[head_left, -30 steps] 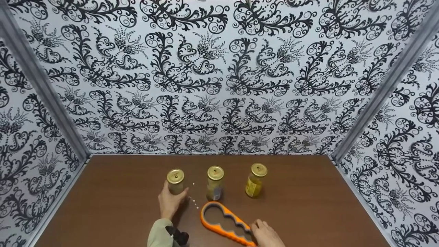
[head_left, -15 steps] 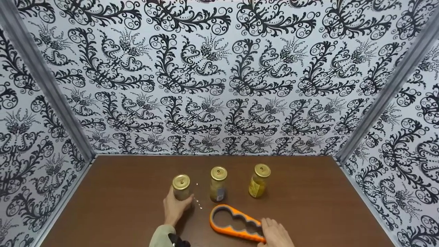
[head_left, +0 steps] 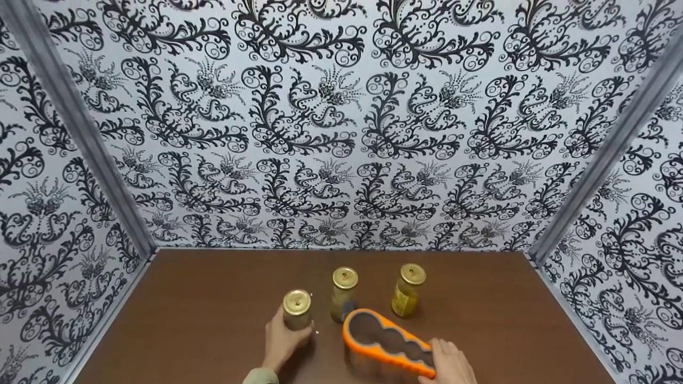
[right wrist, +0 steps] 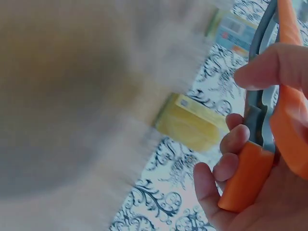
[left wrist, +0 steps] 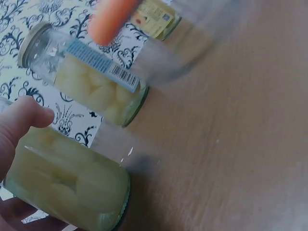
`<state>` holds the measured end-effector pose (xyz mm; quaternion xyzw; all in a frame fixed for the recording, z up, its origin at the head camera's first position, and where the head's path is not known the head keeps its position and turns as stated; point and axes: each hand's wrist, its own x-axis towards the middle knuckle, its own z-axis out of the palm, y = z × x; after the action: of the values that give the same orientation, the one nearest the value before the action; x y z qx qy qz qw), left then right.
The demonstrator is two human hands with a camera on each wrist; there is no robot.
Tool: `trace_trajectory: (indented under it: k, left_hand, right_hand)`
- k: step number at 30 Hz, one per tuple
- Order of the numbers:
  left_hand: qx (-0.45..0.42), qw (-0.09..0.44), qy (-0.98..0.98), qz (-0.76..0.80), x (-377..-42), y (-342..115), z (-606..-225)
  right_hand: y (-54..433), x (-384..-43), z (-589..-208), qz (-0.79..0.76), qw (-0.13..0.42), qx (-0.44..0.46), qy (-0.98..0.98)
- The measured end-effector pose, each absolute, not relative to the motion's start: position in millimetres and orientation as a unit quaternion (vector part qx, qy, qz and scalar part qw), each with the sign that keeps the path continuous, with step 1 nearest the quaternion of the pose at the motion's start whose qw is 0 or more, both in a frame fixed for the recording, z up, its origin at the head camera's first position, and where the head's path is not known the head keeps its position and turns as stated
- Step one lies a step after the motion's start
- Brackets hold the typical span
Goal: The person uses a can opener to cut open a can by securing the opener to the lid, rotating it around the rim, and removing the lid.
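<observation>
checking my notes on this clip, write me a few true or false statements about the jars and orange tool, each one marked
1. The left hand grips a jar. True.
2. The right hand holds the orange tool. True.
3. The orange tool encircles the gripped jar. False: the two are apart.
4. The yellow-labelled jar is the rightmost. True.
5. Every jar is open. False: all three have gold lids on.

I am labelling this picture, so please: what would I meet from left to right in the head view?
Held gold-lidded glass jar, blue-labelled gold-lidded glass jar, yellow-labelled gold-lidded glass jar, bare right hand.
</observation>
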<state>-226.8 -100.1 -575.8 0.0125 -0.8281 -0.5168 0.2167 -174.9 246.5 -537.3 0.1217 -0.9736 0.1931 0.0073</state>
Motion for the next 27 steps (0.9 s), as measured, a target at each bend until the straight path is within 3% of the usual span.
trace_trajectory:
  k: [3,9,19,25,27]
  left_hand:
    - [-0.008,0.210,-0.830,-0.517,-222.6,-96.9,-574.3]
    - [-0.048,0.147,-0.819,-0.553,-217.9,-88.2,-566.4]
    - [-0.109,0.140,-0.835,-0.521,-197.2,-62.8,-556.3]
    - [-0.126,0.122,-0.832,-0.526,-189.1,-47.2,-554.8]
    - [-0.132,0.131,-0.831,-0.524,-185.6,-39.8,-556.5]
  right_hand:
    - [246.2,-171.4,-525.9,0.222,0.030,0.103,-0.969]
    - [232.2,-164.6,-497.2,0.270,0.074,0.094,-0.955]
    - [215.6,-167.6,-469.1,0.275,0.053,0.127,-0.952]
    - [211.1,-168.1,-469.5,0.230,0.139,0.182,-0.946]
    - [210.1,-167.7,-468.8,0.222,0.139,0.191,-0.946]
